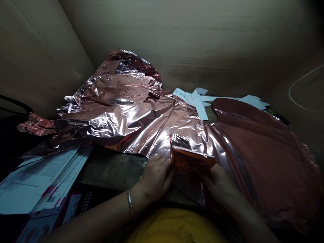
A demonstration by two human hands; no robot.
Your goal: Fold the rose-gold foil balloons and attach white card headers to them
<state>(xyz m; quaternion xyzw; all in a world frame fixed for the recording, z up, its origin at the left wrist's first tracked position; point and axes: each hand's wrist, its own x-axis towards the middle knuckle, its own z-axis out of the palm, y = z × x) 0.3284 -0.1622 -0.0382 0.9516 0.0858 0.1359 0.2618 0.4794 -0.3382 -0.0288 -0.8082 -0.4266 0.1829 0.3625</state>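
Observation:
Several shiny rose-gold foil balloons (pixel 152 114) lie flat and crumpled in a pile across the tabletop. Near its front edge, a folded part of the foil (pixel 191 160) stands up as a small dark coppery packet with a bright upper edge. My left hand (pixel 157 173) is closed on the left end of this folded foil, its thumb on the near side. At the right end, my right hand (pixel 219 182) grips the same fold; shadow hides most of its fingers. A large smooth rose-gold foil balloon (pixel 268 152) spreads out beside my right hand.
White paper strips (pixel 199 101) lie behind the foil, by the back wall (pixel 197 40). Printed cards (pixel 37 182) are stacked at the lower left. Foil tails (pixel 36 125) hang together at the far left. A pale cord (pixel 293 98) curves along the right wall.

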